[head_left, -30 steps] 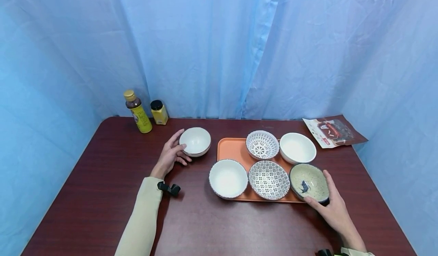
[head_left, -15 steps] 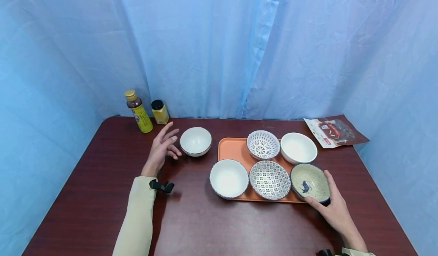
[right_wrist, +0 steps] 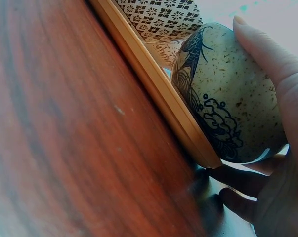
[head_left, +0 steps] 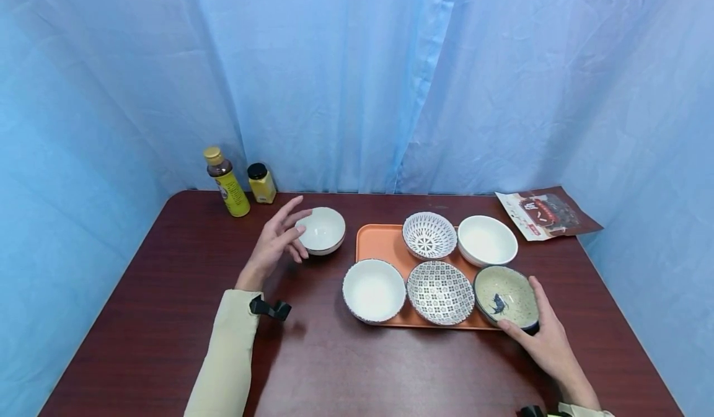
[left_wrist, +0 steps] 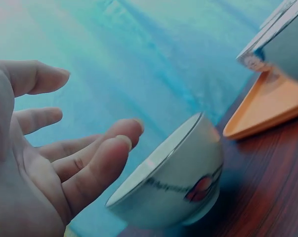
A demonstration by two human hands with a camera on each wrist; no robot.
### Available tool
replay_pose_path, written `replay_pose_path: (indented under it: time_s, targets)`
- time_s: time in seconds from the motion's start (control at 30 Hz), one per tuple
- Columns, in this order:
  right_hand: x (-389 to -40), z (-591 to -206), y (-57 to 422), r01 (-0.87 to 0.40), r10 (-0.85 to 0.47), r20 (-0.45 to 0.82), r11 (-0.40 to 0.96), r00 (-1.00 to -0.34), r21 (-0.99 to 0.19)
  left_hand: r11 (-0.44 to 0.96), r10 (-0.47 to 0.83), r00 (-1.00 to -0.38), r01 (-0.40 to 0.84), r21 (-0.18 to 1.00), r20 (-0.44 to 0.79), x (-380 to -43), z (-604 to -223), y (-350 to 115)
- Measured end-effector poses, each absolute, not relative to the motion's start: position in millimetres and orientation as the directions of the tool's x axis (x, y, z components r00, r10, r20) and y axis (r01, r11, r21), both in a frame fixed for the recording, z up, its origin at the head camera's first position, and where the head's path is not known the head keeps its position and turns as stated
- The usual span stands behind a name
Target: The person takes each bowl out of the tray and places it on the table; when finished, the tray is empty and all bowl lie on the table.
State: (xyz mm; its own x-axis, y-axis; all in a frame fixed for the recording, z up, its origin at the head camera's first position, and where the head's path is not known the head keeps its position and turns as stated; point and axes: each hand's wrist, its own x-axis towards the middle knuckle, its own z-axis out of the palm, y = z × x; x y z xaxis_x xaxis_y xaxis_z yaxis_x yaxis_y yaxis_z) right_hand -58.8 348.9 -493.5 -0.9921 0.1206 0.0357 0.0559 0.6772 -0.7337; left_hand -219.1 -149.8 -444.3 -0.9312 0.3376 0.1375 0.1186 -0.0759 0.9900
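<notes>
Background: blue curtain point(head_left: 312, 82) behind the tabletop point(head_left: 139, 318); landmark, the orange tray point(head_left: 379, 240). Risk, as I judge it: bowls sit crowded on the tray, so a sideways shift could knock the patterned bowl point(head_left: 440, 293) against the speckled bowl point(head_left: 509, 294). Left of the tray, a finger catching the rim could tip the lone bowl point(head_left: 325, 230). Positions: speckled bowl at the tray's near right corner, right hand point(head_left: 546, 336) curled round its right side, thumb at near rim. Lone bowl just right of the left hand point(head_left: 276, 237); fingers spread, holding nothing; contact with the rim unclear.
</notes>
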Motion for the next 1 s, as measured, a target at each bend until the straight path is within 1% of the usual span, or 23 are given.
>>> replay_pose_path:
  time_s: [0.23, 0.4, 0.63, 0.83, 1.0]
  targets:
    - [-60, -494, 348, 0.048, 0.117, 0.044, 0.680, -0.992, -0.731, -0.012, 0.464, -0.876, 0.144, 0.990, 0.133, -210, -444, -130]
    - [-59, -494, 349, 0.057, 0.120, 0.033, 0.677, -0.992, -0.734, 0.050, 0.529, -0.846, 0.114, 0.992, 0.071, -202, -451, -119]
    - [-58, -493, 349, 0.057, 0.124, 0.037, 0.675, -0.992, -0.735, 0.065, 0.585, -0.810, 0.099, 0.993, 0.042, -193, -456, -108]
    - [-59, -495, 349, 0.054, 0.123, 0.039, 0.675, -0.992, -0.736, 0.087, 0.622, -0.783, 0.056, 0.995, -0.010, -188, -466, -98]
    - [-59, -495, 349, 0.046, 0.123, 0.051, 0.677, -0.991, -0.735, 0.079, 0.648, -0.761, 0.048, 0.996, -0.015, -184, -473, -93]
